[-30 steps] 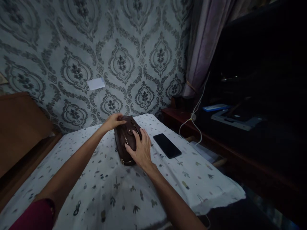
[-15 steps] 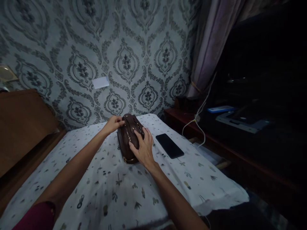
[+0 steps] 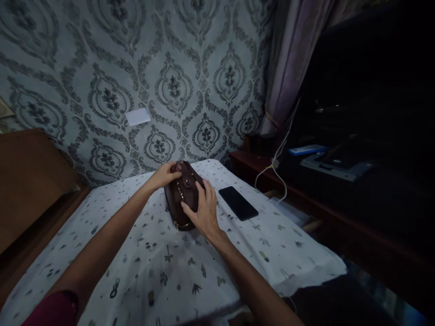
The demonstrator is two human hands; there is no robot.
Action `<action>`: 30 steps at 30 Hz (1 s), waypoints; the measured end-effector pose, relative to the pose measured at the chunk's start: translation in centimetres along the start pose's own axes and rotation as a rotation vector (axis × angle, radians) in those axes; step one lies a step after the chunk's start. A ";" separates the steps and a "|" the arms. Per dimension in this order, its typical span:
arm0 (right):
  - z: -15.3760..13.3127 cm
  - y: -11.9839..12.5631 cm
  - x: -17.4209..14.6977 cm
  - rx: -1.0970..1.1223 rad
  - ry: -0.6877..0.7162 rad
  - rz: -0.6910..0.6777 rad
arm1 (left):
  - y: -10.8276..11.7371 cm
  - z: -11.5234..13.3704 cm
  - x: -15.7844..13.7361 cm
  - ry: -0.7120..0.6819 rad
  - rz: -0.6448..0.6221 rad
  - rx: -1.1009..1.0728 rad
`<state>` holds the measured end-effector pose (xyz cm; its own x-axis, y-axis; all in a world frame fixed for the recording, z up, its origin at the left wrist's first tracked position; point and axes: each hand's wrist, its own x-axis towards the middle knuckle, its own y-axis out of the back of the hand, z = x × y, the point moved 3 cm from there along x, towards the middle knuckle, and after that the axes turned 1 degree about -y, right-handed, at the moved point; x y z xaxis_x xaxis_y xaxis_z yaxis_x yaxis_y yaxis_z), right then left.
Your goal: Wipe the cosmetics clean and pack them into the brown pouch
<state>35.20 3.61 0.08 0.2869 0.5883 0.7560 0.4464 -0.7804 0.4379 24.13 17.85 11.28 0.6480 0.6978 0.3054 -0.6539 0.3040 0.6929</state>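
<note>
A dark brown leather bag [image 3: 190,195] with gold zips and a small flap with a gold clasp lies on a patterned white cloth. My left hand [image 3: 163,176] is at the bag's far left edge, its thumb and bent fingers on the leather near the flap. What its fingertips pinch there is too small to make out. Across the near right part of the bag spreads my right hand [image 3: 206,213], thumb by the left zip and fingers along the right side, gripping it. A dark phone [image 3: 238,203] lies flat to the right of the bag.
The cloth-covered surface [image 3: 190,294] meets a patterned wall bearing a white card [image 3: 137,117]. A brown wooden panel [image 3: 30,181] stands left. On the right are a dark ledge, a white cable [image 3: 284,185], a blue-and-white box [image 3: 307,150] and a curtain [image 3: 288,77].
My left hand has shifted slightly toward the flap, its fingers reaching further over the bag's top. The right hand keeps its hold. The view has turned slightly.
</note>
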 end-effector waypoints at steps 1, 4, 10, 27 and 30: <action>0.1 0.1 -0.3 -0.001 -0.014 0.009 | -0.3 0.2 0.7 -0.003 0.001 0.002; 0.6 0.2 -1.2 -0.014 -0.039 0.014 | -1.5 0.5 2.5 0.009 -0.017 0.024; 1.2 0.0 -1.8 0.014 -0.019 0.002 | -3.1 0.6 3.5 0.055 0.016 0.085; 1.8 -0.3 -1.5 0.007 0.009 0.005 | -3.6 2.0 1.1 -0.032 0.001 0.025; 1.7 0.1 -1.5 0.019 0.024 0.001 | -1.9 1.7 0.2 -0.032 0.009 0.057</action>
<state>36.22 3.02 -1.85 0.2665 0.5824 0.7680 0.4623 -0.7764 0.4284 26.19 16.30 11.14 0.6548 0.6791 0.3318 -0.6372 0.2599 0.7256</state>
